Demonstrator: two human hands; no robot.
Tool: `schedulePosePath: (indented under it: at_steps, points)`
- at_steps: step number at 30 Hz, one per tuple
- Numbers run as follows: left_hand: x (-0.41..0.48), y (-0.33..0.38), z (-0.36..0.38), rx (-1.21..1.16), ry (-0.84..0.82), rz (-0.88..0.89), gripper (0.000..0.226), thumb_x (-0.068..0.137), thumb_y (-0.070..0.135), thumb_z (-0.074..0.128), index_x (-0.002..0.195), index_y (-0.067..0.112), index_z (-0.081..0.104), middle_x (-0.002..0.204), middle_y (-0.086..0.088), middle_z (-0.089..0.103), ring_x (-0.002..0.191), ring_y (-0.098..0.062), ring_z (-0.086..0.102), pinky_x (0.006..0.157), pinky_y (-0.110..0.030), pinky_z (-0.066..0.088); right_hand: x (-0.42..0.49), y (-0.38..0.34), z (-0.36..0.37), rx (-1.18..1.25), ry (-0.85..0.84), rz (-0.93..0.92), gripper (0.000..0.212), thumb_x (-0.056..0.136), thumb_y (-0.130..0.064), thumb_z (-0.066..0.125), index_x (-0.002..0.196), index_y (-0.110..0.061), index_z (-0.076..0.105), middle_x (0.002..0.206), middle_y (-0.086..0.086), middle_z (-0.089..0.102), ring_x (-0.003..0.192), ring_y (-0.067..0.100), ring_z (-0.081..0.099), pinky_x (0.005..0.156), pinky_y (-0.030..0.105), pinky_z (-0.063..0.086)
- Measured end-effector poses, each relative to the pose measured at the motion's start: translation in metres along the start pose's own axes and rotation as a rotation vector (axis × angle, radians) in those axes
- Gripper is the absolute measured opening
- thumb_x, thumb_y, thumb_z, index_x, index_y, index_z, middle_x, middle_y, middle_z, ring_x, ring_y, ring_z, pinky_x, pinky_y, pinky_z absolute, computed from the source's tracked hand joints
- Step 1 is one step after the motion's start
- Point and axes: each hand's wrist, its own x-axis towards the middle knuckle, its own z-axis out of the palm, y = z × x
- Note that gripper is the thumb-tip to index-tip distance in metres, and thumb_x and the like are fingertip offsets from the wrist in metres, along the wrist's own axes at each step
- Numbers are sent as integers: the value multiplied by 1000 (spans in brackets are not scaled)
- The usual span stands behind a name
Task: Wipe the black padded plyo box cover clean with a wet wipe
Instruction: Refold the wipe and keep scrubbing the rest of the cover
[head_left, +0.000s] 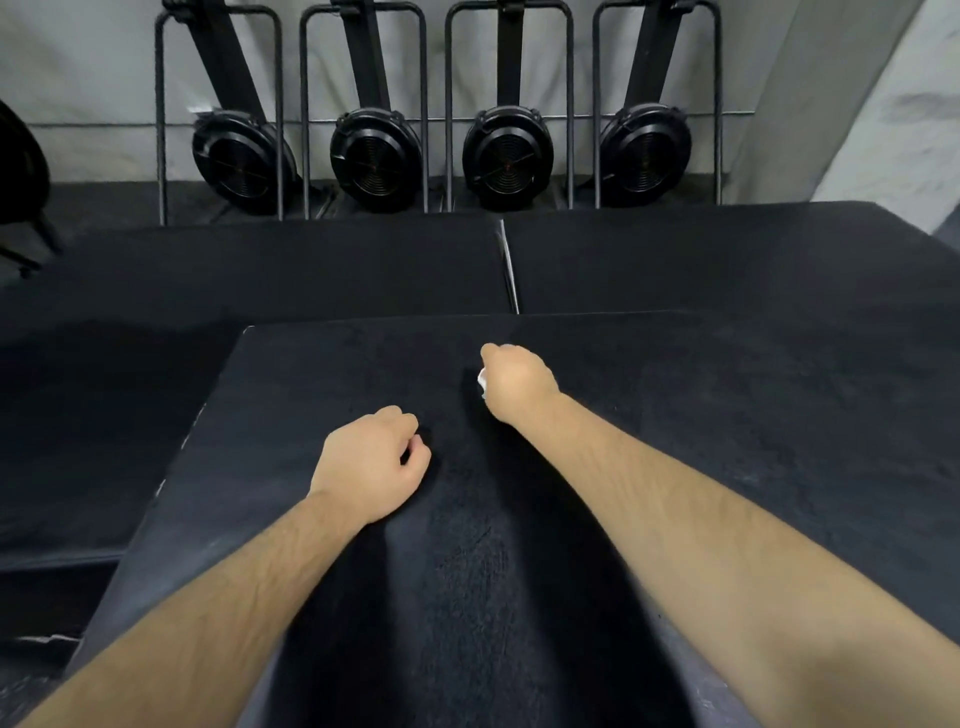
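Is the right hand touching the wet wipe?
Touching: head view shows the right hand curled round the white wet wipe, bunched at its left edge.

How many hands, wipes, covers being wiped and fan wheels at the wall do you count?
Hands: 2, left hand and right hand
Wipe: 1
Cover: 1
Fan wheels: 4
Total: 8
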Motion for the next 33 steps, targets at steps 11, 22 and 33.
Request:
schedulePosePath:
  at_steps: [11,22,33]
  points:
    - [1,-3,1,-12,11,2,33,92,33,45,63,23,33,66,5,42,56,-10,43,50,-28,37,43,2,1,18,-1,20,17,94,-10,59,109,-10,51,106,7,55,90,25,52,70,37,45]
    - [2,-4,8,-18,46,28,34,89,36,44,62,27,26,64,8,39,54,-9,42,48,-25,33,107,34,-3,-29,12,75,22,94,-10,55,79,-14,38,91,5,51,81,25,52,61,34,41]
    - [1,-4,8,-11,44,24,31,89,36,43,63,27,28,64,8,38,54,-10,41,48,-25,29,63,19,6,198,-39,-259,21,91,-13,44,71,-18,51,88,-10,69,80,13,62,74,35,53]
